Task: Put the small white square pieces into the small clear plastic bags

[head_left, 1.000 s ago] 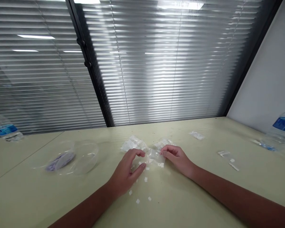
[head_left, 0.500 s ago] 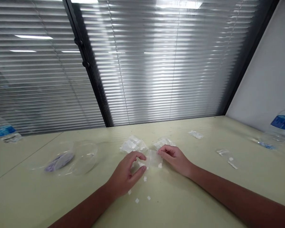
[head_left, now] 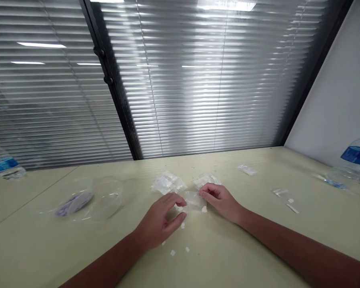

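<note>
A small clear plastic bag [head_left: 194, 200] lies low over the table between my hands. My right hand [head_left: 220, 202] pinches its right edge between thumb and fingertips. At the bag's left side, my left hand [head_left: 162, 218] has its thumb and index finger curved and apart, with no object visible between them. One white paper piece [head_left: 204, 209] shows at the bag's lower right corner. Several more small white pieces [head_left: 173, 253] are scattered on the table in front of my left hand, some partly hidden by it.
Behind my hands lie two heaps of filled clear bags, a left heap [head_left: 168, 183] and a right heap [head_left: 207, 180]. To the left are round clear plastic containers [head_left: 108, 200] with something purple [head_left: 75, 203]. Small bags [head_left: 247, 170] and water bottles [head_left: 355, 156] stand or lie farther out.
The bag has tilted flatter between my hands. My left fingertips have shifted slightly to the right, and my right fingers have moved very slightly to the left.
</note>
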Available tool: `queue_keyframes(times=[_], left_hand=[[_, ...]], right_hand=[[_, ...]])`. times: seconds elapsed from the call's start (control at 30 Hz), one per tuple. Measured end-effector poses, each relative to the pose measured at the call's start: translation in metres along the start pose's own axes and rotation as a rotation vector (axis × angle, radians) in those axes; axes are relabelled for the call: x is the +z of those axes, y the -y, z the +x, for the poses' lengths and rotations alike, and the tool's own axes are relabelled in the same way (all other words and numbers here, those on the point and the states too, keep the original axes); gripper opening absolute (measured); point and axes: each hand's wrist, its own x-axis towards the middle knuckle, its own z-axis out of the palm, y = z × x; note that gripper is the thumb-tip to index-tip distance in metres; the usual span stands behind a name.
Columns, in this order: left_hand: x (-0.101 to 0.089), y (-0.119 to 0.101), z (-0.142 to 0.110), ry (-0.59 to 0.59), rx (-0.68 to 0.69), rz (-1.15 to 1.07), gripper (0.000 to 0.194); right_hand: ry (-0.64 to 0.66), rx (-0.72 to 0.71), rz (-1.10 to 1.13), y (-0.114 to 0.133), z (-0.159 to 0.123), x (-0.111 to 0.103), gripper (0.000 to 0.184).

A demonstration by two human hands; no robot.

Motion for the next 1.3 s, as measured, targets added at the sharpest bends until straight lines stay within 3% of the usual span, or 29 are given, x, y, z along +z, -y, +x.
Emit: queue_keyframes(times=[0.23,0.37,0.5,0.63,0.93,1.13,1.3], left_hand=[[0.0,-0.002,0.003,0.05,0.073,0.012,0.023],[-0.001,-0.003,0.003,0.084,0.106,0.022,0.029],[-0.002,-0.006,0.002,0.103,0.153,0.015,0.033],[-0.002,-0.011,0.001,0.157,0.198,0.024,0.04],[-0.001,-0.012,-0.001,0.195,0.181,-0.03,0.042],[0.002,-0.008,-0.001,0.171,0.15,-0.018,0.042],[0.003,-0.005,-0.001,0.148,0.109,-0.002,0.034]], right_hand=[[0.018,-0.017,-0.074,-0.001,0.0,0.001,0.031],[0.009,-0.173,-0.199,0.004,-0.006,0.003,0.022],[0.051,-0.387,-0.379,0.012,-0.013,0.006,0.054],[0.091,-0.455,-0.475,0.014,-0.014,0.008,0.065],[0.104,-0.484,-0.502,0.011,-0.013,0.008,0.07],[0.104,-0.476,-0.511,0.008,-0.012,0.007,0.056],[0.086,-0.381,-0.481,0.007,-0.013,0.006,0.049]])
